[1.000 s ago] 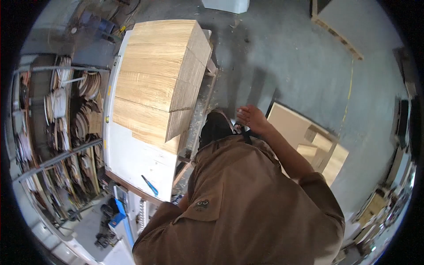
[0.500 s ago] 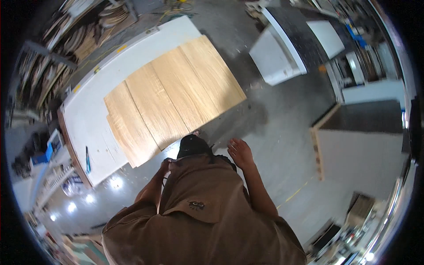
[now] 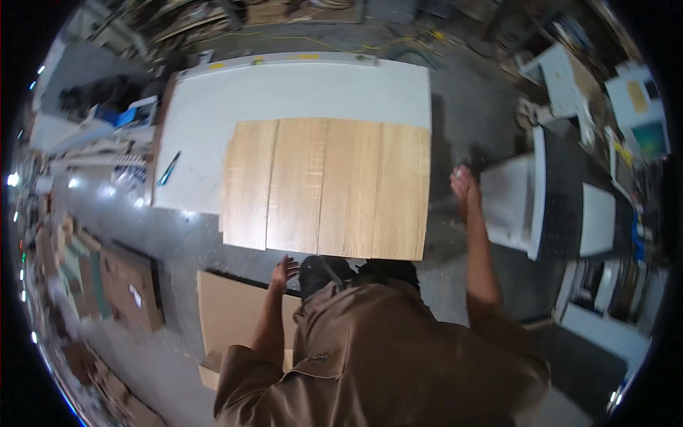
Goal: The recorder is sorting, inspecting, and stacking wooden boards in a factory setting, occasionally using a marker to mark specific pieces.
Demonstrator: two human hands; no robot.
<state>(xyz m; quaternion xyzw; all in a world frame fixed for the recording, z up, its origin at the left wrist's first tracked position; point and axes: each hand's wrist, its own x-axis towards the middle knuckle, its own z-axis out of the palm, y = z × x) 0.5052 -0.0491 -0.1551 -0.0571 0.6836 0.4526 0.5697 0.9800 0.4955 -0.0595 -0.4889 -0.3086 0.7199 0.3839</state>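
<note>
Several light wood-grain boards (image 3: pixel 295 188) lie side by side on a white-topped table (image 3: pixel 341 89), their near ends jutting past its front edge. My left hand (image 3: pixel 286 270) is just below the boards' near edge, fingers apart and nothing held. Out to the right, beyond the boards' right end, my right hand (image 3: pixel 464 183) is raised with its fingers loosely extended; it touches neither the boards nor the table. A teal knife-like tool (image 3: pixel 168 169) rests on the table's left part. Along the far edge runs a long spirit level (image 3: pixel 284 60).
To the right stands a white cabinet-like piece with a dark top (image 3: pixel 576 192). A brown panel (image 3: pixel 238 313) is behind my left arm. More panels (image 3: pixel 128 285) lean at the lower left, and scrap wood (image 3: pixel 306 11) is piled beyond the table.
The view has turned, so the table and boards now sit squarely ahead. My right arm has stretched outward to the right; my left hand has come away from my body with fingers spread.
</note>
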